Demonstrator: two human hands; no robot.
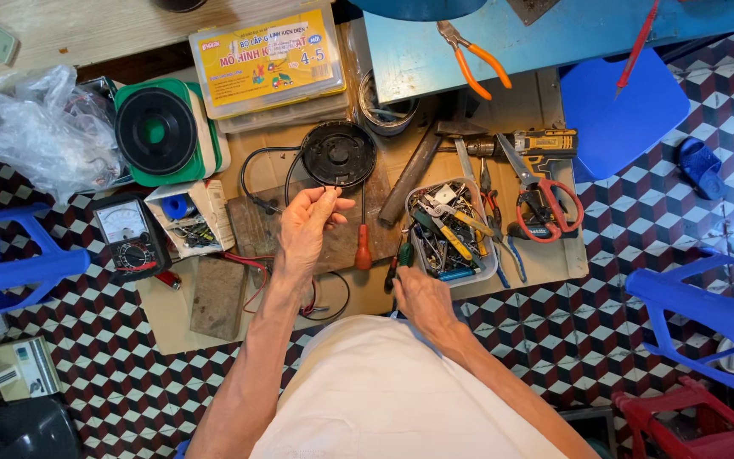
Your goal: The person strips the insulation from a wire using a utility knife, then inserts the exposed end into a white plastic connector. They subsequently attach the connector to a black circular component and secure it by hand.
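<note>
Black wire (pixel 326 189) from the round black part (pixel 338 154) on the cardboard is pinched in my left hand (pixel 303 231), while my right hand (pixel 418 297) closes around a green-handled screwdriver (pixel 403 255) beside the tool tray (pixel 488 270).

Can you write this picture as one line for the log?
left hand: pinching black wire of round black part | right hand: gripping green-handled tool | beside: plastic tool tray

The floor (pixel 639 280) is tiled in a cube pattern of dark red, black and white. Blue plastic chairs stand at left (pixel 10 268) and right (pixel 715 314), a red stool (pixel 690 425) near right. A blue bench (pixel 554 34) lies far right, a pale wooden board (pixel 70 30) far left. Even daylight.
</note>
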